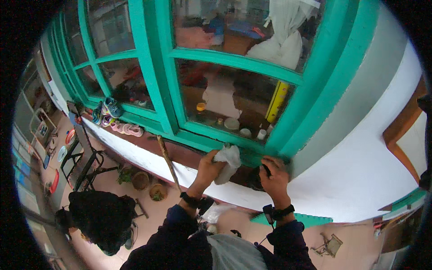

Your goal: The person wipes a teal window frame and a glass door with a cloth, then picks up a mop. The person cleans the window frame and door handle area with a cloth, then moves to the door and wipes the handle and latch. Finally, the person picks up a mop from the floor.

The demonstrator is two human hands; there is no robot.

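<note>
My left hand grips a crumpled white cloth, part of which hangs down over the front of the reddish-brown window sill. Farther right, at the sill's corner, my right hand curls around a dark object, perhaps a shoe; its shape is partly covered by my fingers. Both hands are just below a green window frame. A wooden stick leans against the sill left of my left hand.
Several small shoes sit on the sill at left. Below are plant pots, a dark folding chair and a person in dark clothing. A small folding stool stands on the floor at lower right.
</note>
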